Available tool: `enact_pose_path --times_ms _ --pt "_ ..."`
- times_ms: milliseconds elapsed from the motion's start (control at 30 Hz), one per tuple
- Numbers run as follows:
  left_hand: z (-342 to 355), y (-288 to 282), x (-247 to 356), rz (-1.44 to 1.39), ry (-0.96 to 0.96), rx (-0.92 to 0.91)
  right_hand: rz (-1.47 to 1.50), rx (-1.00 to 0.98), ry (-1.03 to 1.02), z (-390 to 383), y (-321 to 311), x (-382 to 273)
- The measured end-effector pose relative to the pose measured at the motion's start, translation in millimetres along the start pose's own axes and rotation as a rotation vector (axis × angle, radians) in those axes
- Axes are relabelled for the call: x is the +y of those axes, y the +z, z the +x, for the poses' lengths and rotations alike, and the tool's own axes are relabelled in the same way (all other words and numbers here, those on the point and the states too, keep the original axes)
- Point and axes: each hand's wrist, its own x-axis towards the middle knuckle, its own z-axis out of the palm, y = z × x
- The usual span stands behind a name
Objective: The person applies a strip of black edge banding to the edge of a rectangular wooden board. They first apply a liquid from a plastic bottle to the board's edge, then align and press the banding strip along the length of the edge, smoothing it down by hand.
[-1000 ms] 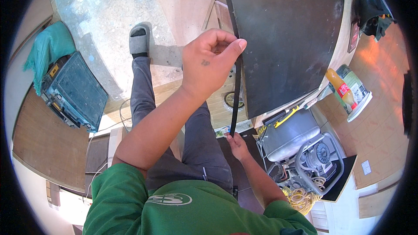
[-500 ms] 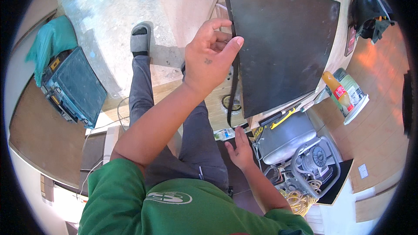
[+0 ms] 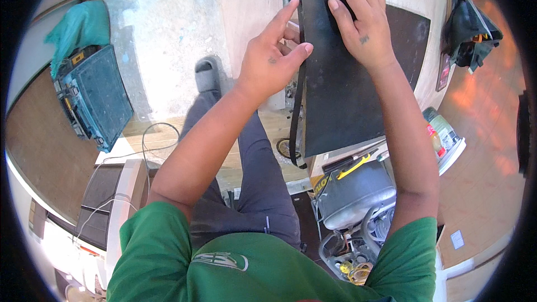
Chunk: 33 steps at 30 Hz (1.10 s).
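The shirt (image 3: 268, 268) was green — short, loose sleeves (image 3: 155, 240), a pale oval logo (image 3: 222, 260) on the chest. Trousers (image 3: 267, 182) were dark grey, with a thin pale cord (image 3: 267, 225) at the waist; the slipper (image 3: 207, 81) was grey. Small dark marks (image 3: 272, 60) showed on the left hand (image 3: 267, 64) and right hand (image 3: 364, 31).

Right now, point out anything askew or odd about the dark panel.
The narrow black strip along the left side of the dark panel looks askew: its lower part bows away from the edge, and its end curls past the near corner, seemingly unattached there.
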Motion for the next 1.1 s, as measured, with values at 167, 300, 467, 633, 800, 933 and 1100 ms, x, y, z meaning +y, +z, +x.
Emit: enact_pose_path --times_ms 167,300,467,633,800,933,1100 --pt "4.7 -3.2 -2.6 -0.03 0.014 -0.025 -0.026 -0.014 -0.038 5.8 10.0 -11.6" --pt "4.0 -1.2 -7.6 -0.017 0.062 -0.043 -0.048 0.005 -0.059 2.1 15.8 -5.4" --pt "5.5 0.1 -14.7 -0.031 0.063 -0.045 -0.086 -0.037 -0.03 2.1 12.8 -12.6" --pt "5.6 4.8 -17.3 0.003 0.096 -0.019 -0.116 -0.038 -0.061 0.2 13.2 -11.3" --pt "0.4 14.9 -18.4 -0.045 0.063 0.155 -0.097 0.006 -0.06 -2.9 19.4 -7.1" --pt "-6.5 19.8 -22.6 -0.058 0.092 0.152 -0.08 0.023 -0.065 -6.5 20.7 -2.1" --pt "-11.0 29.4 -33.5 -0.074 0.183 0.238 -0.113 0.035 -0.092 -6.9 21.9 -2.4"
